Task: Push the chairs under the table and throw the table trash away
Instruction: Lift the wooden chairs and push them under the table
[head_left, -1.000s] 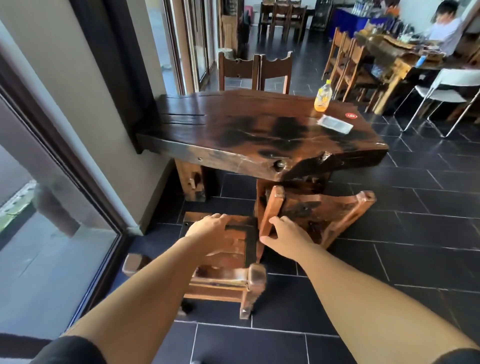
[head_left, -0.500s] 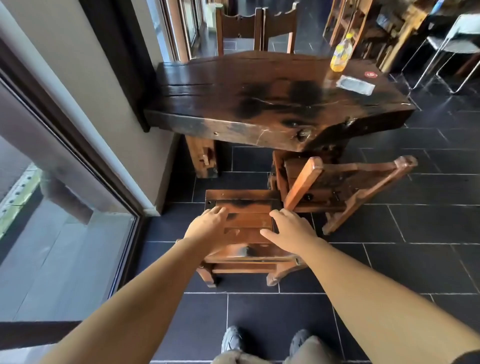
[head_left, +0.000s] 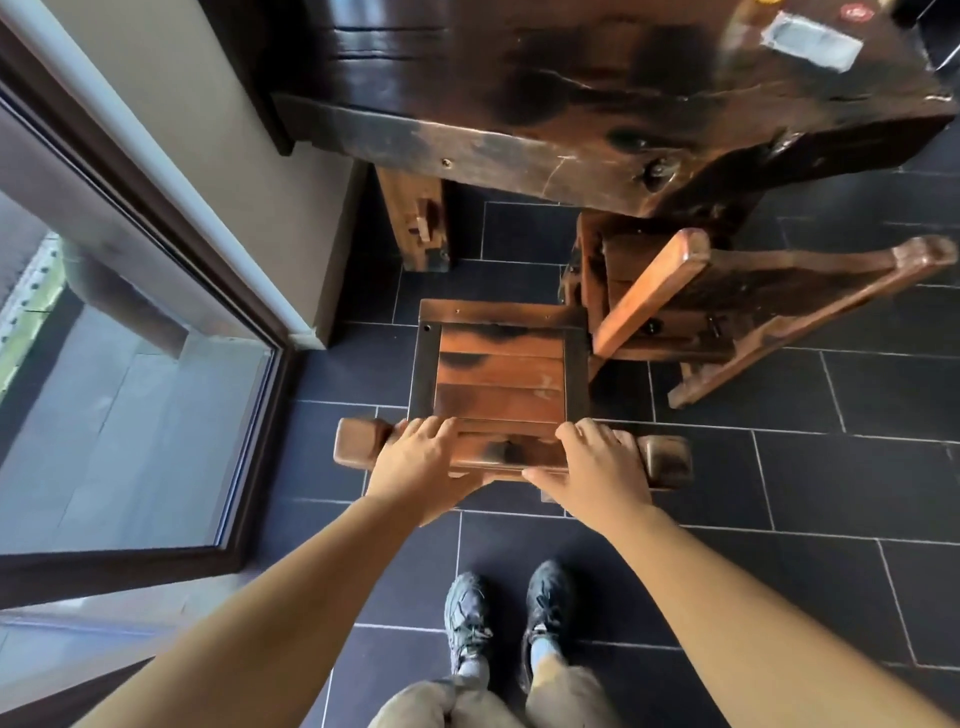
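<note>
A small wooden chair (head_left: 500, 374) stands upright on the dark tiles, just in front of the heavy dark wooden table (head_left: 597, 104). My left hand (head_left: 423, 465) and my right hand (head_left: 597, 467) both grip the top rail of its backrest, left and right of the middle. A second wooden chair (head_left: 737, 306) leans tilted against the table's leg at the right. On the tabletop's far right lie a flat clear wrapper (head_left: 810, 41) and a small red disc (head_left: 856, 11).
A glass door with a dark frame (head_left: 156, 270) runs along the left, with a wall corner (head_left: 306, 332) beside the table's left leg (head_left: 415, 218). My shoes (head_left: 511, 608) stand on the tiles right behind the chair.
The near chair went from lying tipped on the floor to standing upright. Both hands moved from its seat to the backrest rail. My view tilted down toward the floor.
</note>
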